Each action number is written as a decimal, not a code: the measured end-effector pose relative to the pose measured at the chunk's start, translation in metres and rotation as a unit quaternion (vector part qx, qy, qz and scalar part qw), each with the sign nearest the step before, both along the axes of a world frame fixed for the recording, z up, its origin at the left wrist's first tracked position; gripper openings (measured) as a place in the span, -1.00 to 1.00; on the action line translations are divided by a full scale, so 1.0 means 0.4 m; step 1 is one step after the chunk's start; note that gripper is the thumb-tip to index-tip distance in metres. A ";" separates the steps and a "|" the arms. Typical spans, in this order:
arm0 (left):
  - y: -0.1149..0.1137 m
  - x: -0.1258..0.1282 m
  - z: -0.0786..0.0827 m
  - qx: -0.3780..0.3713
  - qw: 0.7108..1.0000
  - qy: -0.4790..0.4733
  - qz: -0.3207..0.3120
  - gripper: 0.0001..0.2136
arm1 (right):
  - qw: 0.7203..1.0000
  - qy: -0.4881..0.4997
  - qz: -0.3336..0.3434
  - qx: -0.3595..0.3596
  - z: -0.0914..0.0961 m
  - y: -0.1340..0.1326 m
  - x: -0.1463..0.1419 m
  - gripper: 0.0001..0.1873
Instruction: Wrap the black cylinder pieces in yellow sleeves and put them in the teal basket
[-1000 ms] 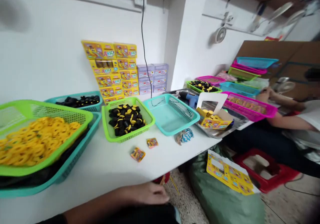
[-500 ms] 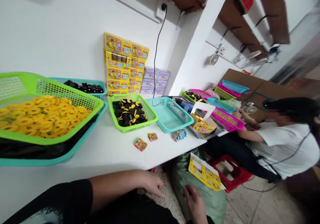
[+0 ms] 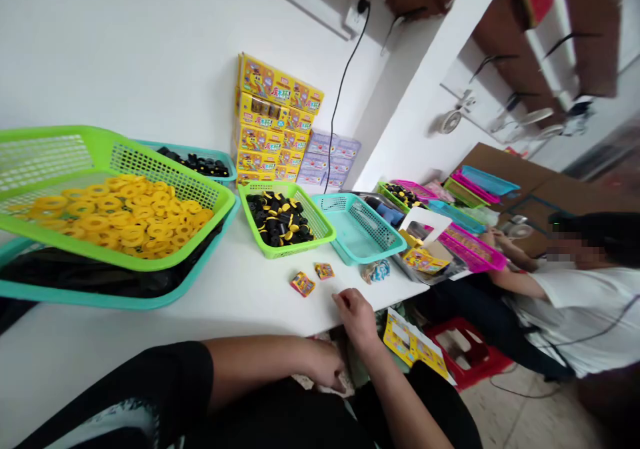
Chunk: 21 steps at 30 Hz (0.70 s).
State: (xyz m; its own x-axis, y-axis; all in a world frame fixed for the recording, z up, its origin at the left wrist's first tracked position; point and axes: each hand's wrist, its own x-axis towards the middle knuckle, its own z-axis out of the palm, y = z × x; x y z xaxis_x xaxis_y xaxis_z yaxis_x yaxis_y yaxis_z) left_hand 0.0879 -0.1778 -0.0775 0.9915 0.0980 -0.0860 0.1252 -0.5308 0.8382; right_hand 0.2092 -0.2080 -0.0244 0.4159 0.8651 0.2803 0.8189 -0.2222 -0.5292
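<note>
Head view: right hand loosely curled, empty, fingertips on white table near small printed packet; left hand at table edge, grip unclear.

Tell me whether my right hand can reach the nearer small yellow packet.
Likely yes: the right hand is at the white table's edge, close to the nearer small yellow packet, with nothing lying between them.

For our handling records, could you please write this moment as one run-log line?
left hand: below white table edge | right hand: at table edge | nearest: small yellow packet
</note>
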 end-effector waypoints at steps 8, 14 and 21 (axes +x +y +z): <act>0.072 -0.077 0.189 0.128 0.985 -0.057 0.106 -0.82 | 0.999 0.042 0.013 0.002 0.011 0.087 0.016 -0.86; 0.255 -0.130 0.227 0.137 0.896 -0.023 0.422 -0.91 | 0.997 0.054 0.052 -0.021 -0.008 0.112 -0.061 -0.73; 0.263 -0.115 0.147 0.015 0.895 0.024 0.444 -0.79 | 0.995 0.017 0.079 -0.059 -0.004 0.083 -0.091 -0.74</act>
State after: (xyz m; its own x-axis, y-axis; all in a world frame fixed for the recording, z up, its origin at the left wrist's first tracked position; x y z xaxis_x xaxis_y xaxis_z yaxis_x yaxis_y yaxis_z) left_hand 0.0418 -0.0725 -0.0185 0.5161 0.8493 -0.1112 0.5451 -0.2255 0.8075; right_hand 0.1728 -0.1747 -0.0260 0.2800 0.9464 0.1610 0.8310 -0.1550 -0.5343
